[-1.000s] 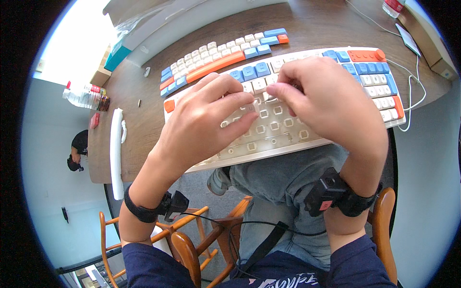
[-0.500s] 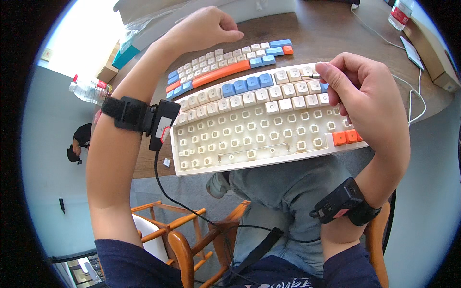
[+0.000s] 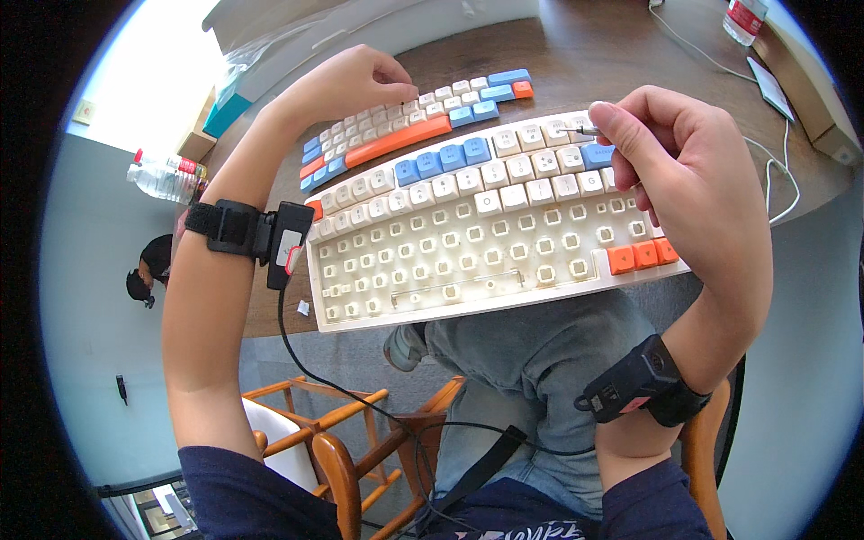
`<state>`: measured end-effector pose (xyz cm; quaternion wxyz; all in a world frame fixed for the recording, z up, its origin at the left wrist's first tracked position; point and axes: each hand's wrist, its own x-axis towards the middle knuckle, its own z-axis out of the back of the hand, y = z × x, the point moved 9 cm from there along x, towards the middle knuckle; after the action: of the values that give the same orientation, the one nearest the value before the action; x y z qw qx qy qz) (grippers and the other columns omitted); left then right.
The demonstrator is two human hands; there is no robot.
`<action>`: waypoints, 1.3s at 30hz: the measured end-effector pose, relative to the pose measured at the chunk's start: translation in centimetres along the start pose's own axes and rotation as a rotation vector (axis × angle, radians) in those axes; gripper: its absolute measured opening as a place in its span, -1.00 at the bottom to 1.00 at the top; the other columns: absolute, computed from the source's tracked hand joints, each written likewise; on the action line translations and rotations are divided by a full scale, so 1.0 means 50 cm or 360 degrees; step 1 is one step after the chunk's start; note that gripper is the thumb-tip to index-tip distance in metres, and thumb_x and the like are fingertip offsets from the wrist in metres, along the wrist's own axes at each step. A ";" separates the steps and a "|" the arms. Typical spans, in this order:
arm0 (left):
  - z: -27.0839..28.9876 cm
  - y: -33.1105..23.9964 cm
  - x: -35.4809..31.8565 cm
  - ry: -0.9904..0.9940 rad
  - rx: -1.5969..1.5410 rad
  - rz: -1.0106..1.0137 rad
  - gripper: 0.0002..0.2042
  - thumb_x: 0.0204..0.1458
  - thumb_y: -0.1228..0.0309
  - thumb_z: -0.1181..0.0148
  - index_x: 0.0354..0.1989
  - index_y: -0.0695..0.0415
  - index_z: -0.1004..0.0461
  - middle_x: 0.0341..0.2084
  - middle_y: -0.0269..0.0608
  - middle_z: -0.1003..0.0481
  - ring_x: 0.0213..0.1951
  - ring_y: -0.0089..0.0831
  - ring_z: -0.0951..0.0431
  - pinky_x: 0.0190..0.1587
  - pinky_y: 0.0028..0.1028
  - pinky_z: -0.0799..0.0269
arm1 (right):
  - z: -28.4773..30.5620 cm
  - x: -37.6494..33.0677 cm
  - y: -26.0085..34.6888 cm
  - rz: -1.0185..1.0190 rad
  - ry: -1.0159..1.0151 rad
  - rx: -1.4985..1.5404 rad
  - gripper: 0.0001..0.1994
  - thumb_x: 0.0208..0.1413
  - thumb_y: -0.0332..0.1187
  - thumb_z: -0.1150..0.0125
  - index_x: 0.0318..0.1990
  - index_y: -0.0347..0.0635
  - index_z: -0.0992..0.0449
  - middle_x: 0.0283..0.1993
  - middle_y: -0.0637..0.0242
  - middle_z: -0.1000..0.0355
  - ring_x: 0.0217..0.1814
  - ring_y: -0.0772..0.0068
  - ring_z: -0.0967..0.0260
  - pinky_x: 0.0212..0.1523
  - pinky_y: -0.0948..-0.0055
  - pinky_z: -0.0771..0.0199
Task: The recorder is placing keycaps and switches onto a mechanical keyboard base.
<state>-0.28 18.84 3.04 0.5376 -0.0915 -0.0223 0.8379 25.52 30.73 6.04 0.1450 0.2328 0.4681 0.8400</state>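
A white keyboard [image 3: 432,317] lies at the table's near edge, overhanging my lap. Keycaps sit on its upper rows; bare switch mounts show below, with orange keycaps [image 3: 634,258] at its lower right. My right hand [image 3: 675,153] is closed around a thin metal-tipped tool [image 3: 580,131], whose tip lies over the keyboard's top row. Past the keyboard, rows of loose cream, blue and orange keycaps [image 3: 396,141] lie grouped on the table. My left hand [image 3: 364,79] is at their far side, fingers curled and thumb against the index finger; anything within the pinch is hidden.
Wrist devices are strapped to both forearms, a black cable [image 3: 337,382] running between them. At the left are plastic bottles [image 3: 166,176]; another bottle [image 3: 745,20], a white cable and a cardboard box [image 3: 814,108] are far right. A wooden chair [image 3: 342,477] stands below the table.
My left hand has come down and left to the loose keycaps. The keyboard and keycap group appear shifted slightly left in view. The right hand still grips the tool over the top row.
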 end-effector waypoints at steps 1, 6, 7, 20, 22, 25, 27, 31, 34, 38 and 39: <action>0.002 0.004 -0.001 -0.0026 -0.0045 -0.0015 -0.69 0.11 0.21 -0.16 -0.19 0.23 -0.60 -0.32 -0.13 -0.59 -0.32 -0.38 -0.55 -0.19 -0.48 -0.47 | 0.000 -0.002 0.002 0.0001 -0.0002 0.0003 -0.72 0.21 -0.20 -0.16 -0.36 -0.26 -0.54 -0.63 0.47 -0.36 -0.65 0.77 -0.18 -0.64 0.75 -0.12; -0.005 0.008 0.000 -0.0092 -0.0167 -0.0010 -0.69 0.13 0.22 -0.14 -0.14 0.23 -0.58 -0.29 -0.14 -0.58 -0.29 -0.41 -0.55 -0.15 -0.49 -0.46 | -0.002 -0.002 -0.001 0.0011 -0.0012 0.0013 -0.73 0.22 -0.21 -0.15 -0.34 -0.26 -0.55 -0.63 0.46 -0.37 -0.65 0.76 -0.19 -0.64 0.74 -0.13; -0.003 0.003 0.000 -0.0120 -0.0202 -0.0043 -0.69 0.13 0.24 -0.14 -0.13 0.23 -0.58 -0.29 -0.14 -0.58 -0.28 -0.42 -0.55 -0.13 -0.50 -0.46 | -0.002 -0.002 0.000 0.0014 -0.0012 0.0012 -0.73 0.22 -0.21 -0.15 -0.34 -0.26 -0.55 -0.63 0.46 -0.37 -0.65 0.76 -0.19 -0.64 0.74 -0.13; 0.055 -0.069 -0.056 -0.0461 -0.0319 -0.0117 -0.72 0.13 0.28 -0.16 -0.10 0.21 -0.55 -0.23 -0.16 -0.56 -0.20 -0.44 -0.53 -0.05 -0.46 -0.44 | -0.032 -0.004 0.003 0.0059 0.0186 -0.0111 -0.83 0.14 -0.39 -0.22 -0.38 -0.34 -0.54 -0.58 0.37 -0.43 -0.57 0.67 -0.34 -0.54 0.68 -0.31; 0.057 -0.164 -0.102 -0.0482 -0.0272 -0.0371 -0.74 0.11 0.29 -0.19 -0.12 0.19 -0.54 -0.21 -0.15 -0.54 -0.15 -0.37 -0.53 0.00 -0.40 -0.43 | -0.049 -0.001 -0.001 0.0051 0.0252 -0.0205 -0.85 0.12 -0.43 -0.23 -0.39 -0.36 -0.54 -0.57 0.35 -0.44 -0.55 0.65 -0.36 -0.52 0.65 -0.34; 0.028 -0.266 -0.170 -0.0561 -0.0149 -0.0621 -0.76 0.06 0.33 -0.24 -0.14 0.18 -0.54 -0.11 -0.11 -0.50 -0.01 -0.24 -0.47 0.08 -0.29 -0.36 | -0.071 0.004 0.005 0.0119 0.0276 -0.0176 -0.85 0.10 -0.44 -0.23 -0.39 -0.40 -0.53 -0.57 0.33 -0.44 -0.55 0.63 -0.37 -0.52 0.62 -0.35; 0.014 -0.280 -0.190 -0.0544 -0.0282 -0.0559 -0.77 0.01 0.34 -0.28 -0.18 0.16 -0.54 -0.06 -0.10 -0.46 0.07 -0.21 -0.42 0.12 -0.27 -0.33 | -0.081 0.005 0.008 0.0167 0.0260 -0.0176 -0.84 0.08 -0.44 -0.24 -0.41 -0.41 -0.52 -0.58 0.31 -0.44 -0.57 0.62 -0.37 -0.53 0.60 -0.35; -0.008 -0.276 -0.218 -0.0616 -0.0348 -0.0481 -0.78 -0.09 0.40 -0.35 -0.26 0.14 -0.54 -0.03 -0.12 -0.43 0.09 -0.18 -0.40 0.15 -0.26 -0.30 | -0.097 0.005 0.024 0.0184 0.0266 -0.0178 -0.85 0.05 -0.45 -0.22 -0.45 -0.40 -0.53 -0.61 0.28 -0.44 -0.60 0.61 -0.36 -0.55 0.59 -0.34; -0.023 -0.268 -0.230 -0.0734 -0.0400 -0.0415 -0.79 -0.14 0.45 -0.38 -0.30 0.16 -0.54 -0.01 -0.13 -0.42 0.08 -0.17 -0.40 0.16 -0.24 -0.28 | -0.112 0.003 0.032 0.0239 0.0231 -0.0190 -0.85 0.03 -0.45 -0.22 -0.47 -0.40 -0.53 -0.63 0.25 -0.43 -0.59 0.59 -0.36 -0.55 0.57 -0.33; -0.020 -0.277 -0.243 -0.1000 -0.0297 -0.0416 -0.83 -0.16 0.40 -0.35 -0.38 0.11 -0.53 -0.14 -0.18 -0.46 0.00 -0.14 -0.43 0.06 -0.24 -0.33 | -0.122 -0.002 0.052 0.0351 0.0154 -0.0319 -0.86 -0.03 -0.47 -0.21 -0.49 -0.41 -0.51 -0.63 0.17 -0.43 -0.61 0.47 -0.37 -0.54 0.50 -0.34; -0.020 -0.279 -0.243 -0.1004 -0.0295 -0.0410 -0.83 -0.16 0.40 -0.35 -0.38 0.11 -0.53 -0.14 -0.18 -0.46 0.00 -0.14 -0.43 0.06 -0.24 -0.33 | -0.121 -0.004 0.063 0.0393 0.0089 -0.0381 -0.87 -0.06 -0.47 -0.21 -0.50 -0.41 -0.51 -0.62 0.12 -0.42 -0.61 0.38 -0.38 -0.52 0.45 -0.35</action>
<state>17.35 13.65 5.52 0.5949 0.1270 -0.2747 0.7446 22.44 24.65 5.92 0.0542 0.2463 0.3365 0.9073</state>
